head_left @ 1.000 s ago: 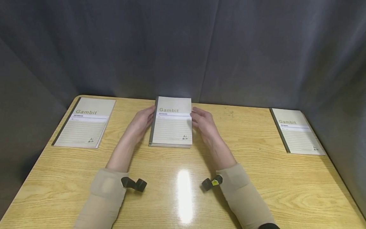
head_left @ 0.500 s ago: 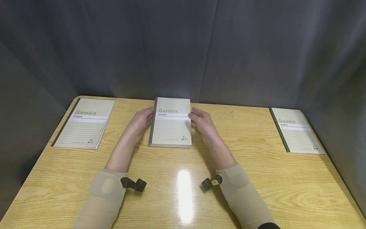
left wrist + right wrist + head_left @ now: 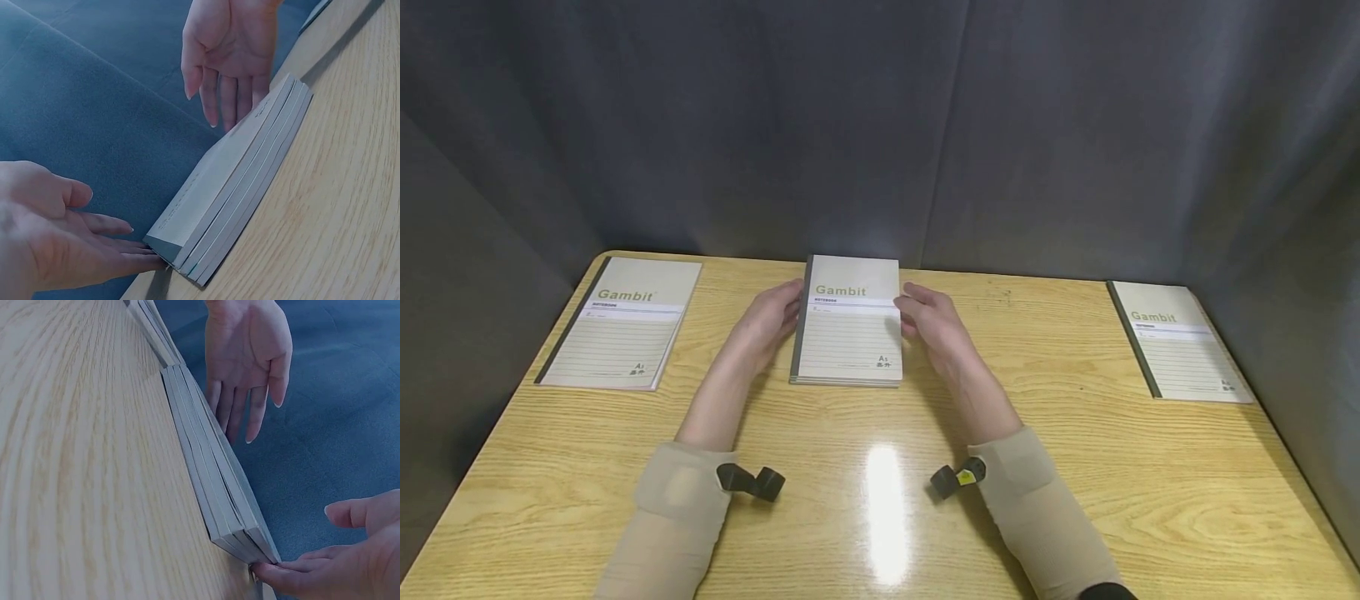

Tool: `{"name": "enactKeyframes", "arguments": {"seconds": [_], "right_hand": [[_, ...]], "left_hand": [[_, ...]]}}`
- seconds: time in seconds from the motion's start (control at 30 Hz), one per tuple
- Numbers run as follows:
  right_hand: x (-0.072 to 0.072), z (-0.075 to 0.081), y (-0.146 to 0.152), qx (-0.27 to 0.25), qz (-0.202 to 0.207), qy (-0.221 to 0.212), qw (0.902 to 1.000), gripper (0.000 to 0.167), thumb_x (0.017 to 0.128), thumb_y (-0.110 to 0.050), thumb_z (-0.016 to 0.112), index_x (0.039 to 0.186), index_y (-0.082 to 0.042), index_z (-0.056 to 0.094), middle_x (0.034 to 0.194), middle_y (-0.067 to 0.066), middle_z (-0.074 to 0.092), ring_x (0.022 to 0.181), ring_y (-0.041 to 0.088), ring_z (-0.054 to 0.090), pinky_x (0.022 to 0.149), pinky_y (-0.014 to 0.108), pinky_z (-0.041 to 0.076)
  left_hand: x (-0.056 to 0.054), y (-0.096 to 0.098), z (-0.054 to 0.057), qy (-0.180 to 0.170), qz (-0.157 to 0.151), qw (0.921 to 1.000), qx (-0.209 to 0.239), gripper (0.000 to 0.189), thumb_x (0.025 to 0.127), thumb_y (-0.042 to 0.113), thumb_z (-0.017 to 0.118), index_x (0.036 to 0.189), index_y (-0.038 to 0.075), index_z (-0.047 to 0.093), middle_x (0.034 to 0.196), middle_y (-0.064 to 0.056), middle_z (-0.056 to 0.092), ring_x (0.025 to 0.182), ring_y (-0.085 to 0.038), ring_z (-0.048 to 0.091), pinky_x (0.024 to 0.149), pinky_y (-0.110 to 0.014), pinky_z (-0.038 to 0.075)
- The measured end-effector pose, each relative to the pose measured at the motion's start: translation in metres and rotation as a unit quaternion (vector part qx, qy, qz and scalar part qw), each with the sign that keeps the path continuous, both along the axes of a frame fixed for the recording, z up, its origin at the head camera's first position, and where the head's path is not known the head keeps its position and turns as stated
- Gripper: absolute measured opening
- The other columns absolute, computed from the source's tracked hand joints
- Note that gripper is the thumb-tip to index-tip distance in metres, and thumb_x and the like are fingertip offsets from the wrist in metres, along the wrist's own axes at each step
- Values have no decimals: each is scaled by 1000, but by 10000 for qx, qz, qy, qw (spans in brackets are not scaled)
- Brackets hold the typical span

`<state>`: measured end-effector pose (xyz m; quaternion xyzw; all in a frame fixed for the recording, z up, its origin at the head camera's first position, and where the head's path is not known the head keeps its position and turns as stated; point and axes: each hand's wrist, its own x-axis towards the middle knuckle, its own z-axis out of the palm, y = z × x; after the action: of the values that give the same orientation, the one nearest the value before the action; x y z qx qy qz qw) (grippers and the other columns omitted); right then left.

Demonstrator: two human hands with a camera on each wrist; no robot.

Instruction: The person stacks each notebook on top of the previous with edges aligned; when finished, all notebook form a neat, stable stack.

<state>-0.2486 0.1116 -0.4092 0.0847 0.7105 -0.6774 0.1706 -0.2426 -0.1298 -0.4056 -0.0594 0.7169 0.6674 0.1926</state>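
The left hand (image 3: 765, 321) and right hand (image 3: 934, 321) are open, fingers extended, with fingertips touching opposite sides of the stack (image 3: 850, 342) (layered notebooks, top cover marked "Gambit", dark spine at left). The stack lies flat near the far edge of the table (image 3: 1112, 483). The left notebook (image 3: 625, 337) and right notebook (image 3: 1180, 354) lie well apart from it. A dark curtain (image 3: 850, 125) hangs behind.

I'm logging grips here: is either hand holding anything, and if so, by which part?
Neither hand grips anything; the middle notebook stack rests on the table, the left hand touching its dark spine side, the right hand touching the opposite side.
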Motion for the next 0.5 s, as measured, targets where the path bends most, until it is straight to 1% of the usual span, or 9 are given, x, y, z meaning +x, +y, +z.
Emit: {"name": "enactKeyframes", "arguments": {"seconds": [0.1,0.2,0.33,0.5], "right_hand": [[2,2,0,-1,56,-3,10000,64,105,-19,55,161,-2,29,160,20,43,143,34,51,123,42,41],[3,4,0,63,154,38,9999,66,104,-21,55,161,-1,27,162,22,39,144,35,51,125,44,38],[3,5,-1,152,251,84,9995,66,104,-21,55,161,1,27,167,21,32,147,34,46,126,44,36],[3,5,-1,142,274,12,9995,67,104,-22,55,161,0,27,167,20,31,151,33,42,126,43,37]], "left_hand": [[-1,1,-1,-51,-45,10000,68,62,113,37,25,164,3,17,174,-11,15,162,-24,17,134,-37,18],[-2,2,-1,-95,-67,9999,67,62,113,37,24,164,3,16,174,-10,15,162,-24,17,134,-37,18],[-2,1,-2,-132,-60,9998,139,62,113,36,24,164,2,14,174,-11,14,162,-24,16,134,-37,18],[-1,1,-3,-169,-78,9995,267,62,113,35,24,164,2,13,174,-11,12,162,-25,14,134,-37,16]]}}
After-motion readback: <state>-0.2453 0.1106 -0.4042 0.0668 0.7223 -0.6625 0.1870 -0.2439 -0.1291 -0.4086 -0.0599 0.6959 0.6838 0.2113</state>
